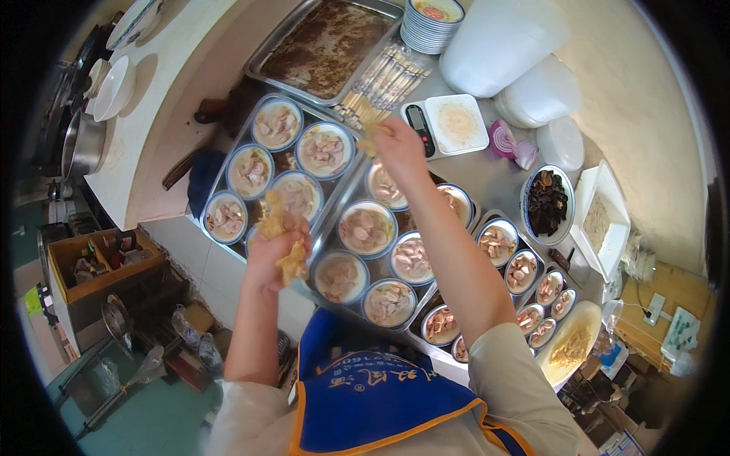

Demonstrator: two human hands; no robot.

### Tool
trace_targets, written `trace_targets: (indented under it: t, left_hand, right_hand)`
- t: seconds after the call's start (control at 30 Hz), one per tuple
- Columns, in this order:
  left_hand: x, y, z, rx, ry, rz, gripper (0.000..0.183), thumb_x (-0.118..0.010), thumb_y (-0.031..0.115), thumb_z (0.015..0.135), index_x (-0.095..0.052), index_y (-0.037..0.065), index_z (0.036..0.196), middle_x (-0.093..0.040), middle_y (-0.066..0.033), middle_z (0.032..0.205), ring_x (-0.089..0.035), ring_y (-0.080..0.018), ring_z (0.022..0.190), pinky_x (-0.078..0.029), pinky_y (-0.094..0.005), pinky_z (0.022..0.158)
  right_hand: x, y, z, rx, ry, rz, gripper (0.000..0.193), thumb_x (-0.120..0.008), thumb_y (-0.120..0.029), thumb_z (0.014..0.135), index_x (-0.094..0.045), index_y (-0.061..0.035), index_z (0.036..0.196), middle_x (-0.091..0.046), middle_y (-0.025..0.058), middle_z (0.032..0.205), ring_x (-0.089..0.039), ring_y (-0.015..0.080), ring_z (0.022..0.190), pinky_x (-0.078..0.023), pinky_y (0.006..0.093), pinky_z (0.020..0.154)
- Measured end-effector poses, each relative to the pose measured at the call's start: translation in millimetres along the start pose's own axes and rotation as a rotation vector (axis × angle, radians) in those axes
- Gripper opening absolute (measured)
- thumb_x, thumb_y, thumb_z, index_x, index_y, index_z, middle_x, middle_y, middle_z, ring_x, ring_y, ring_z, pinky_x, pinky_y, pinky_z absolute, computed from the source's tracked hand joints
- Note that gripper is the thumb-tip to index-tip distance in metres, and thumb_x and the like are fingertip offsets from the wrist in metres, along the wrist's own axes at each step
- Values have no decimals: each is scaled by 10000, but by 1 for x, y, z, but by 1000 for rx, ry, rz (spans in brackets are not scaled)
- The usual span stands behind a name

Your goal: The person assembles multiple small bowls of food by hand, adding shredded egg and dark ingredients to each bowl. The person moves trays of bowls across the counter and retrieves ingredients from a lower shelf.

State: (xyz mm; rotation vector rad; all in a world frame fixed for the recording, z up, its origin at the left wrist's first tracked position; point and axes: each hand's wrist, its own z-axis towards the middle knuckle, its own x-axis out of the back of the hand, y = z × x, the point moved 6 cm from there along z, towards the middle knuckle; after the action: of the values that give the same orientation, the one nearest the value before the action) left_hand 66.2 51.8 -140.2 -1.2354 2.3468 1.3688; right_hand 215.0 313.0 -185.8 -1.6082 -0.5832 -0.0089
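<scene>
My left hand is closed around pale yellow, crinkled, puffy food pieces that stick out above and below the fingers. It hovers over the near left edge of a metal tray of bowls. Farther right, my right hand pinches a similar yellowish piece, partly blurred, above the back of the trays. Under and between the hands stand white, blue-rimmed bowls with pale meat pieces in cloudy liquid, such as one bowl at the back and another bowl in the middle tray.
Behind the trays lie a browned baking tray, wrapped chopsticks, stacked plates and a kitchen scale. At right are cut onion, a bowl of dark fungus, a white tub and several smaller filled bowls.
</scene>
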Motion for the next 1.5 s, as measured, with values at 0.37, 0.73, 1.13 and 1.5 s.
trace_targets:
  t: [0.37,0.73,1.13,1.5]
  left_hand:
    - [115,88,41,55,-61,34,235,-657,-39,865,-614,51,1077,-680,-104,1023,-682,-198,864,-567,-323,753]
    - [150,124,65,123,-72,21,199,-615,-58,870,-532,71,995,-638,-107,1004,-670,-199,787,-558,-312,638]
    - [136,118,72,182,-103,46,192,-603,-58,891,-543,75,1016,-636,-92,1010,-651,-191,799,-551,-301,648]
    - [133,115,71,178,-132,42,192,-596,-58,898,-538,86,1011,-633,-98,1006,-647,-196,803,-542,-299,646]
  right_hand:
    - [-186,-47,64,-22,-271,-487,453,-733,-428,860,-730,-3,1018,-729,240,1003,-699,409,983,-543,469,862]
    - [-145,-49,47,-327,-246,-32,332,-665,-306,944,-716,12,1023,-671,79,786,-626,172,738,-505,336,695]
    - [-104,-34,13,-398,-351,-238,335,-664,-286,943,-712,21,1068,-699,110,789,-674,179,639,-533,339,593]
    - [-100,-15,23,-301,-303,-481,277,-757,-243,865,-668,18,884,-639,130,699,-628,209,608,-487,389,564]
